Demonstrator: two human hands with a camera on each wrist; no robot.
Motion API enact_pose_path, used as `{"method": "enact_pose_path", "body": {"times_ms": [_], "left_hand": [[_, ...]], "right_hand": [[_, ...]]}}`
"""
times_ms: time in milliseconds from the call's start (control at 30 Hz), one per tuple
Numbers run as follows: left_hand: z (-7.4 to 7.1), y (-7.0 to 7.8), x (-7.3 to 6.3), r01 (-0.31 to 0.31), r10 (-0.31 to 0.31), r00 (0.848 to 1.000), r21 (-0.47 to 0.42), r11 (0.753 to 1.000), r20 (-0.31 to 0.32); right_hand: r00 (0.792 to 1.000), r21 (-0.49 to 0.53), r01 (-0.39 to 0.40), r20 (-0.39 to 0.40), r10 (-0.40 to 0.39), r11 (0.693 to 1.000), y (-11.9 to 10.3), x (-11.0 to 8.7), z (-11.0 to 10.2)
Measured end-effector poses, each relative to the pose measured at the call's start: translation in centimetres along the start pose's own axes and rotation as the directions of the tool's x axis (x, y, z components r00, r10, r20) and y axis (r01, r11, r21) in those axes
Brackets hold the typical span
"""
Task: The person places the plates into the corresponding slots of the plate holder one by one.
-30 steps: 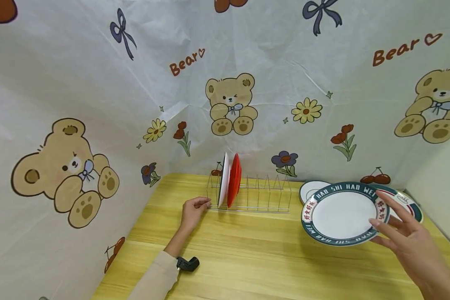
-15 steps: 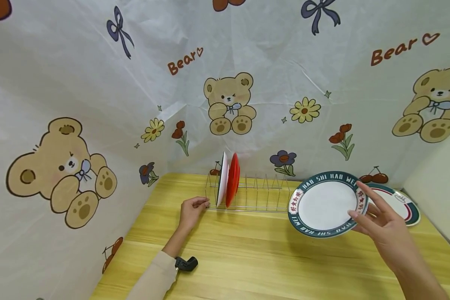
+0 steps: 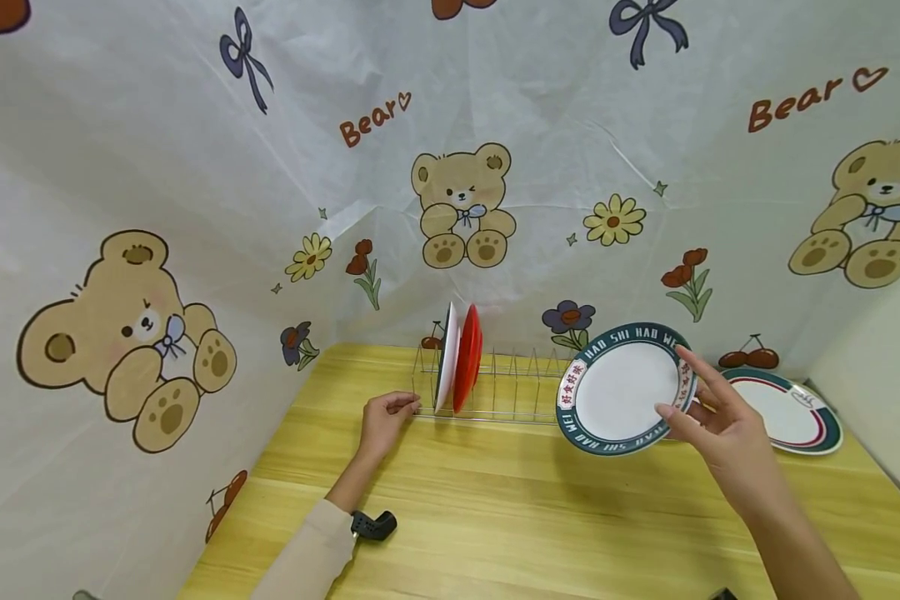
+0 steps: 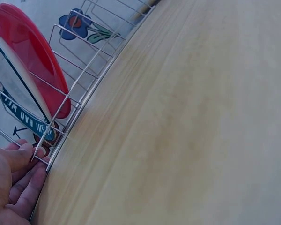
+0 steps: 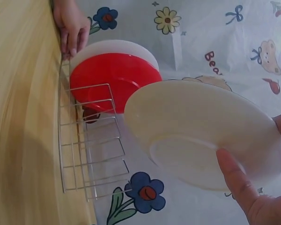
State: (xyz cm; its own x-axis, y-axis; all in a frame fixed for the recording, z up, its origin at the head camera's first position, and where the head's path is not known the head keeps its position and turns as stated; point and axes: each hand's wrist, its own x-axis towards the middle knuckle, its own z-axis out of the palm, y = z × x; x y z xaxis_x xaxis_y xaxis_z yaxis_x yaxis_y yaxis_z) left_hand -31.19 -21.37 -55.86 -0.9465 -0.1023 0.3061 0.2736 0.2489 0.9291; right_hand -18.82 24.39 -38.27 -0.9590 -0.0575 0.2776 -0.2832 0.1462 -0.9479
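Note:
My right hand [image 3: 723, 425] grips the right edge of a white plate with a green lettered rim [image 3: 626, 389], held tilted above the table. Its plain white underside [image 5: 192, 122] fills the middle of the right wrist view, with a finger against it. A wire dish rack [image 3: 506, 414] stands near the back wall; my left hand [image 3: 384, 427] pinches its left end, as the left wrist view also shows. Two plates stand on edge in the rack's left part: a white plate with a green rim [image 4: 18, 89] and, right beside it, a red plate [image 3: 468, 358].
An oval white plate with a green and red rim [image 3: 787, 412] lies at the table's right rear. The wooden table [image 3: 495, 500] meets a bear-print sheet [image 3: 540, 250] behind the rack. A black device [image 3: 375, 525] is strapped to the left wrist.
My right hand has carried the green-rimmed plate leftward and slightly up, to the rack's right end, tilting it more. The left hand has stayed on the rack.

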Motion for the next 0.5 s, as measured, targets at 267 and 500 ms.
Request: {"method": "enact_pose_path", "body": {"times_ms": [267,500], "left_hand": [[-0.1,0.1,0.0,0.013,-0.013,1.0,0.004,1.0,-0.001],[0.0,0.2,-0.1,0.024,-0.024,1.0,0.019,1.0,-0.007]], "right_hand": [[0.999,-0.129,0.039,-0.004,-0.04,0.991,-0.8,1.3,2.6],[0.997,-0.14,0.079,0.024,-0.076,0.987,-0.4,3.3,4.5]]}}
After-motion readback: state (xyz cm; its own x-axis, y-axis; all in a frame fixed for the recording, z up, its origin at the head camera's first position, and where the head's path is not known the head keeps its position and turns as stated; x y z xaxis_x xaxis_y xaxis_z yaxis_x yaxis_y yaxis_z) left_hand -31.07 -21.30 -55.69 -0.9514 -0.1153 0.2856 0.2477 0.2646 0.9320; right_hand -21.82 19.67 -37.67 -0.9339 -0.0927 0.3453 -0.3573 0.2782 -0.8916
